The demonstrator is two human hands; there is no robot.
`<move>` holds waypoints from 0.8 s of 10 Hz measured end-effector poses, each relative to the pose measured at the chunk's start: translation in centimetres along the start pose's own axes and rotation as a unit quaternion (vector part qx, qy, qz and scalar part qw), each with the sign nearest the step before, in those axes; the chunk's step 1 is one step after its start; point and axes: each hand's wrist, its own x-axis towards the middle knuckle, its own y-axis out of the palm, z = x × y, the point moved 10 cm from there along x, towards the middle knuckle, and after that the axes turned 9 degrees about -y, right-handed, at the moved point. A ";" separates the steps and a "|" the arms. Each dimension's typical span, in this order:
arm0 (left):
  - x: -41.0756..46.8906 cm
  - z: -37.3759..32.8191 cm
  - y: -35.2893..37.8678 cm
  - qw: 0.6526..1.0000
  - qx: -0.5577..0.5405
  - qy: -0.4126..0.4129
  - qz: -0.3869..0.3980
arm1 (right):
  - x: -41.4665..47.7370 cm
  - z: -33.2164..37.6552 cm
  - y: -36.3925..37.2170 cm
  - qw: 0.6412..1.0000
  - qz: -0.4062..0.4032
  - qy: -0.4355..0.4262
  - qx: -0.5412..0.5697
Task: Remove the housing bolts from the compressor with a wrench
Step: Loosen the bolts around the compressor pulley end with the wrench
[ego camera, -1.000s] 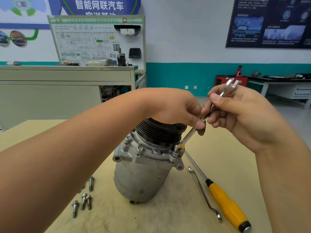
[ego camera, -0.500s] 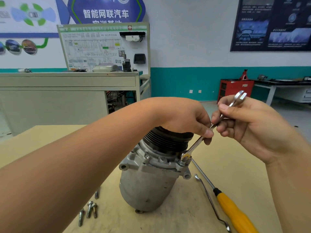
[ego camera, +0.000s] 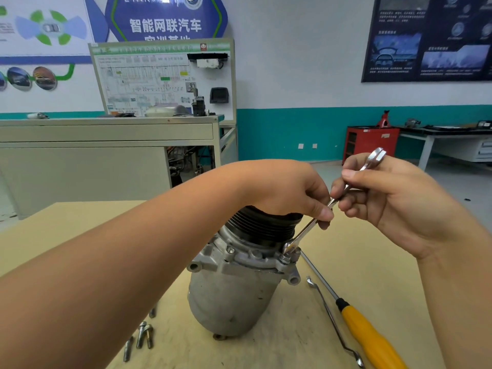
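Left hand grips compressor; right hand fingers pinch wrench. Screwdriver and bolts flank it on table. Poster: 智能网联汽车.

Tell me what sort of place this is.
Probably an automotive training workshop: a wiring-diagram teaching board, car-themed wall posters, and a red cabinet beside a workbench.

Yellow-handled screwdriver beside thin bent rod — on wooden table

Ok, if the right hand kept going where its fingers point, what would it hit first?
Probably the left hand; the right hand holds the same wrench right beside it, though depth is unclear.
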 end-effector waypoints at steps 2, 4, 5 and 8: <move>0.0 0.5 0.3 1.000 -0.004 -0.010 0.002 | 0.0 -0.3 0.6 1.000 0.016 0.008 -0.001; -0.1 0.5 0.3 1.000 -0.014 -0.002 -0.005 | -0.1 0.0 0.5 1.000 0.009 0.004 -0.016; -0.1 0.5 0.3 1.000 -0.022 -0.001 -0.005 | -0.2 0.1 0.4 1.000 0.008 0.003 -0.018; 0.0 0.7 0.4 0.999 -0.034 -0.003 -0.012 | -0.3 0.0 0.4 0.999 0.005 0.010 -0.031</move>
